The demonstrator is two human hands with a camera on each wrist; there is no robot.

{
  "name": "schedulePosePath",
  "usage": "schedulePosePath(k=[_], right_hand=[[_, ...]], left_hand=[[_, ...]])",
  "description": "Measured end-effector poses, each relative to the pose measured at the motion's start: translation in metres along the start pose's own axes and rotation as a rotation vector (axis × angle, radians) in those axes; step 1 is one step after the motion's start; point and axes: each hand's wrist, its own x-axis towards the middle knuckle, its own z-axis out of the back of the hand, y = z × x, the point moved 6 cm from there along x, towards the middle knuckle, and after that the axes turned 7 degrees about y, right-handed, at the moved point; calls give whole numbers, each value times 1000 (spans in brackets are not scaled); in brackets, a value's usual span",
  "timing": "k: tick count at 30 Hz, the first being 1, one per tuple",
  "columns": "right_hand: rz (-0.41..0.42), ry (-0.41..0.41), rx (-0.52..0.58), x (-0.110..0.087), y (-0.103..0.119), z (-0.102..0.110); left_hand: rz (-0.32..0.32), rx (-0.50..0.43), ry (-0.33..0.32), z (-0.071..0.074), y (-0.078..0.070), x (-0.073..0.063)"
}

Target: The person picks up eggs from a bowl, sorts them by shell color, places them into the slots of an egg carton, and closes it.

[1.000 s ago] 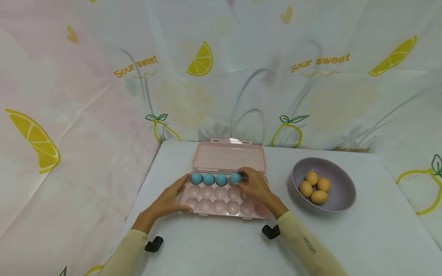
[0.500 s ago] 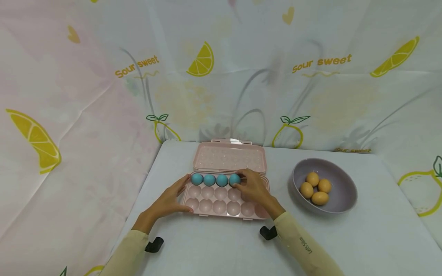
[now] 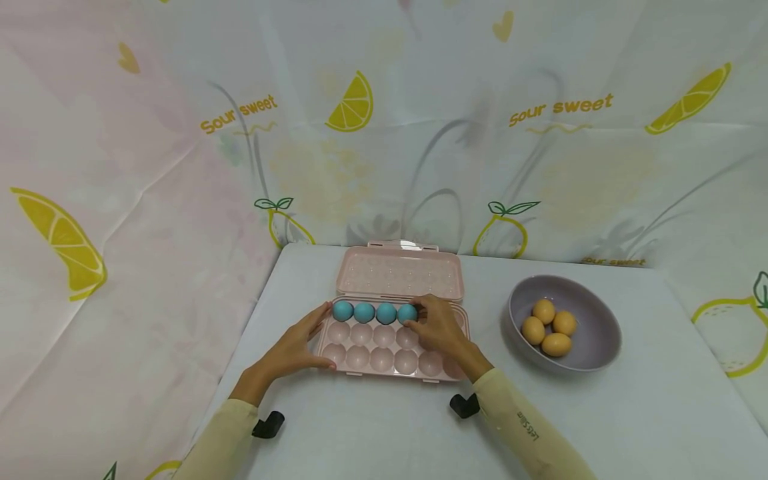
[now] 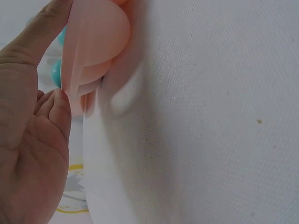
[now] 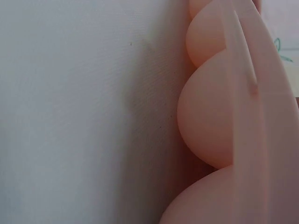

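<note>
A pink egg box (image 3: 358, 359) lies on the table with its lid (image 3: 399, 272) folded back. Three blue eggs (image 3: 364, 313) sit side by side in the left of its far row. My right hand (image 3: 443, 328) pinches a fourth blue egg (image 3: 407, 313) from its right side, at the cup beside them. My left hand (image 3: 292, 343) spans the box's left end, thumb on the near corner and fingertips at the far one. In the left wrist view, the left thumb (image 4: 39, 28) lies along the rim. The right wrist view shows only the box's cup undersides (image 5: 208, 112) and the tabletop.
To the right stands a grey-purple bowl (image 3: 591, 333) with several brown eggs (image 3: 555, 345) in it. The white tabletop (image 3: 360, 433) meets a hanging lemon-print cloth (image 3: 420, 167) at its back. Black wrist mounts (image 3: 268, 425) protrude near both sleeves.
My right hand has shifted slightly left with the blue egg, which now sits closer to the other three. The left hand stays at the box's end.
</note>
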Motion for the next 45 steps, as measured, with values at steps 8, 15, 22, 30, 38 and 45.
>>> schedulePosePath(k=[8,15,22,30,38,45], right_hand=[[0,-6,-46,0,1,-1],[-21,-13,-53,-2,-1,-1],[-13,-3,-71,-9,1,6],[81,-77,-27,-19,8,44],[182,-164,-194,-29,15,102],[105,-222,-325,-42,-3,162]], left_hand=[[-7,9,12,1,-7,0],[0,27,-9,-4,19,3],[19,31,10,-6,37,3],[6,39,13,-5,39,3],[2,52,14,-6,34,4],[-5,18,4,-3,9,0]])
